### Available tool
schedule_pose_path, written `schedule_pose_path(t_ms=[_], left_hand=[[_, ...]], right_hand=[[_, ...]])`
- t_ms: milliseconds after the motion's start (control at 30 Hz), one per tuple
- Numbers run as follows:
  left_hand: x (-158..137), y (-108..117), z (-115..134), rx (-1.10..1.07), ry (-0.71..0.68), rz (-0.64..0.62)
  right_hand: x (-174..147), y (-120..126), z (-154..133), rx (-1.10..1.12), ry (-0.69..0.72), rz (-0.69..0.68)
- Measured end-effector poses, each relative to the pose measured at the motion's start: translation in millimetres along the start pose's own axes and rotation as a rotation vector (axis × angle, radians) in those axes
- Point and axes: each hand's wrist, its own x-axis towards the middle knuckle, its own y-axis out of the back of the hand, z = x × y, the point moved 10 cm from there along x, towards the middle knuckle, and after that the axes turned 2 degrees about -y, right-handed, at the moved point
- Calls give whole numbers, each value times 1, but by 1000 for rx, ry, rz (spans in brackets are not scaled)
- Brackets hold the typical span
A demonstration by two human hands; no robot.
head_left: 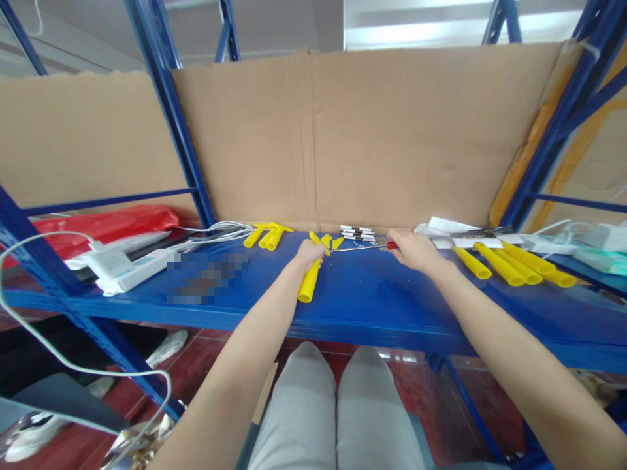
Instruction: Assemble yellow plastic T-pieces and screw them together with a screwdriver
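My left hand [309, 252] is closed around a yellow plastic tube [308, 287] with a smaller yellow piece at its top. The tube's wide open end points toward me. In my right hand [410, 250] is a screwdriver [360, 248] with a red handle, mostly covered by my fingers. Its thin metal shaft reaches left, and the tip is at or close to the yellow top piece; contact cannot be made out. Small loose yellow pieces [337, 243] lie just behind the shaft. Beside them sit several white-and-dark sticks [356, 231] and tiny white bits.
Yellow T-shaped parts [267, 236] lie at the left back of the blue shelf [372, 294]. Several yellow tubes [497, 264] rest at the right. A white power strip [142, 269] with cables and a red bag [110, 225] are far left. Cardboard [392, 137] walls the back.
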Motion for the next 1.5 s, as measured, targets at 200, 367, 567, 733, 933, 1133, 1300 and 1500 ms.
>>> schedule_pose_path(t_ms=[200,367,567,733,933,1133,1300,1500], left_hand=[[3,0,-3,-17,3,-6],[-4,-6,-1,-117,36,-68],[-10,-22,2,-256,54,-238],[-11,-34,-2,-294,89,-337],[-13,-40,0,-337,82,-344],[-19,-43,6,-341,67,-388],[-20,-42,8,-315,45,-375],[-15,-42,7,-315,-10,-351]], right_hand=[[4,-19,12,156,5,-44],[7,-47,13,459,60,-145],[6,-66,4,653,100,-269],[14,-68,-6,687,102,-235],[42,-46,-37,718,100,-48],[65,-33,-78,843,171,19],[70,-41,-80,885,149,52],[59,-34,-80,701,202,101]])
